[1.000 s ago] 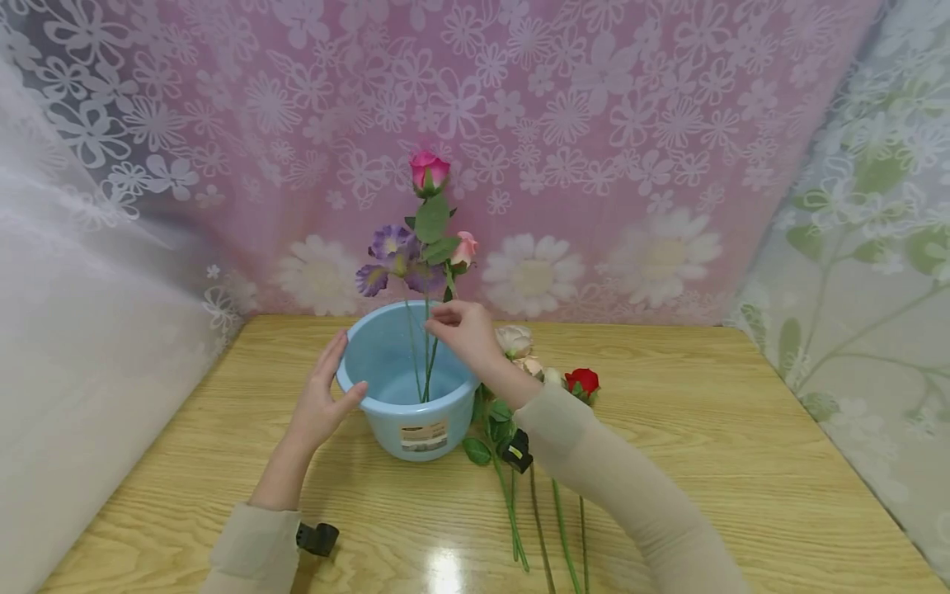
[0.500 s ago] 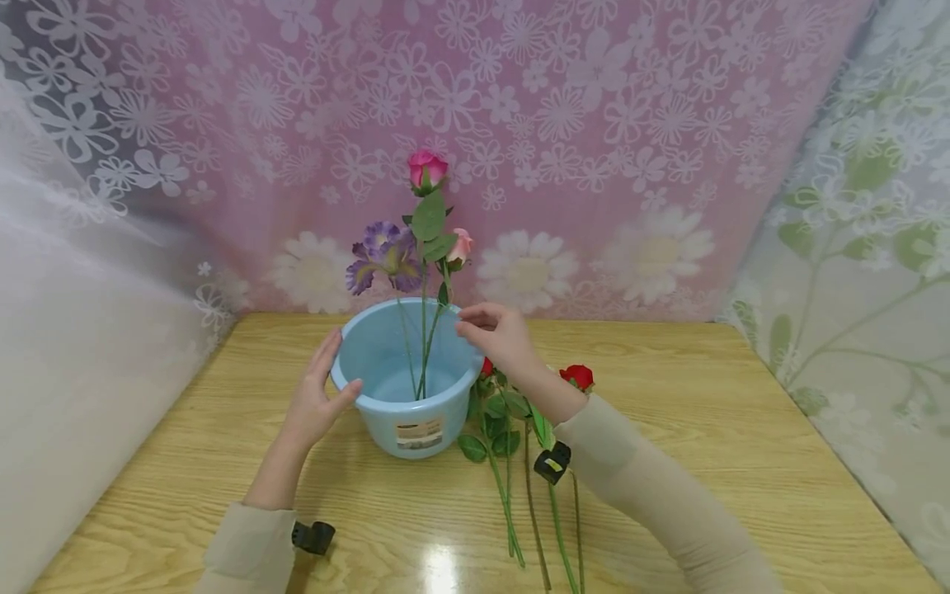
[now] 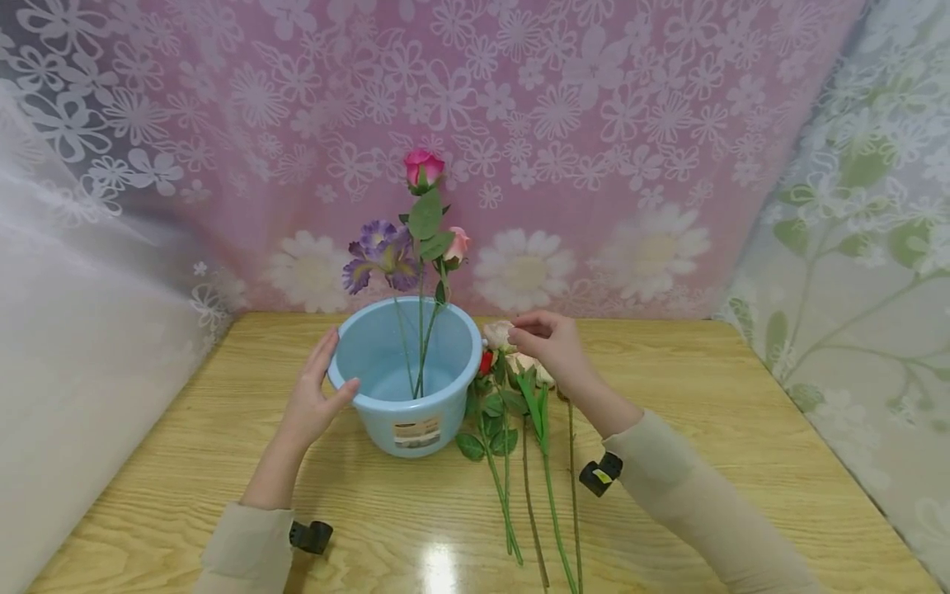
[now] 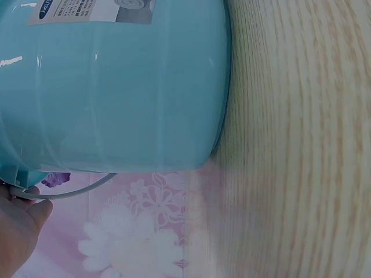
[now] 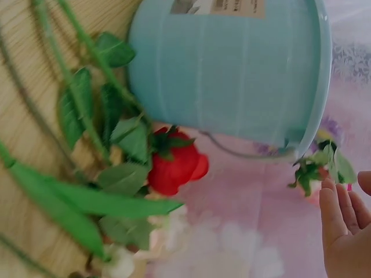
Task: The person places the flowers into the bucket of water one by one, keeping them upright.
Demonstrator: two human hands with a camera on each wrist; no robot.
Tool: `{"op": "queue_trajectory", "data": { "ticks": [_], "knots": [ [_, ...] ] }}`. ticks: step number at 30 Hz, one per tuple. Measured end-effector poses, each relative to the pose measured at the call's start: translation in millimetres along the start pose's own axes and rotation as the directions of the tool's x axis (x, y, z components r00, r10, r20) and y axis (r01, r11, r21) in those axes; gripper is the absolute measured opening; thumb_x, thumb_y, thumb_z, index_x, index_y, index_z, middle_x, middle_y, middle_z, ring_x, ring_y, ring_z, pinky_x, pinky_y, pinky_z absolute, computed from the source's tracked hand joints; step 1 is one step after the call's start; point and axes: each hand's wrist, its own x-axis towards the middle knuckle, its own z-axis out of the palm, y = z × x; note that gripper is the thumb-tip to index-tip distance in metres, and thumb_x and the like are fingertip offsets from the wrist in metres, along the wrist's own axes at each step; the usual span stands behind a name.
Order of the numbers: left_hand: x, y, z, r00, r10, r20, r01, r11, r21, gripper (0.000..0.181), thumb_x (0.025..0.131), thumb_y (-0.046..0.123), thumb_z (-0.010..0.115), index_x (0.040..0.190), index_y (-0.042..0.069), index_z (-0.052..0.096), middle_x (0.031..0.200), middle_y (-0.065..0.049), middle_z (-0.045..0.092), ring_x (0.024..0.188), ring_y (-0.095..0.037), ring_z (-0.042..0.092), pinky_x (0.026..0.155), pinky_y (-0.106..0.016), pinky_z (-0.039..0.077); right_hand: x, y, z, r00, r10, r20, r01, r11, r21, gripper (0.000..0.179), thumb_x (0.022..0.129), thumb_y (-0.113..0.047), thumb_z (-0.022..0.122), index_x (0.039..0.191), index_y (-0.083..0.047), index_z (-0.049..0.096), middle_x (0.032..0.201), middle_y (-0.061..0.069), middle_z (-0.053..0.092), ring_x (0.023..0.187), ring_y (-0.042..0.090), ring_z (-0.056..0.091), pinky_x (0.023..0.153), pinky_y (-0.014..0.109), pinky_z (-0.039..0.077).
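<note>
My left hand [image 3: 317, 400] rests against the left side of a light blue bucket [image 3: 416, 425], fingers along the outside and thumb at the rim. In the left wrist view the hand [image 4: 20, 231] shows beside the bucket's handle [image 4: 69, 194]. Standing in the bucket are a deep pink rose [image 3: 424, 169], a paler pink rosebud [image 3: 456, 245] and a purple iris [image 3: 382, 257]. My right hand [image 3: 557, 346], fingers loosely bent and holding nothing, hovers over cream flower heads [image 3: 499, 334] lying right of the bucket. A red rose [image 5: 175, 165] lies against the bucket's side.
Several flower stems [image 3: 512, 495] with green leaves [image 3: 534, 412] lie on the wooden table [image 3: 668, 462], pointing towards me. A pink floral curtain [image 3: 616, 165] hangs behind the table, with pale sheeting [image 3: 861, 330] on the right.
My right hand has let go of the stem in the bucket and moved right, over the lying flowers. The iris leans further left. My left hand stays at the rim.
</note>
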Motion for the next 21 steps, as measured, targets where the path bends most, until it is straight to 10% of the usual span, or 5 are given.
{"op": "queue_trajectory", "data": {
  "ticks": [21],
  "knots": [
    [-0.6,0.1,-0.3,1.0,-0.012,0.005,0.012,1.0,-0.005,0.073,0.078,0.021,0.062,0.137,-0.004,0.025,0.143,-0.018,0.019,0.128,-0.036,0.018,0.099,-0.052,0.023,-22.8,39,-43,0.991,0.122,-0.047,-0.126,0.987,-0.095,0.036,0.087,-0.014,0.056,0.113,0.009,0.052,0.103,0.025,0.056,0.091,0.027,0.059,0.073,0.027,0.05]
  ]
}}
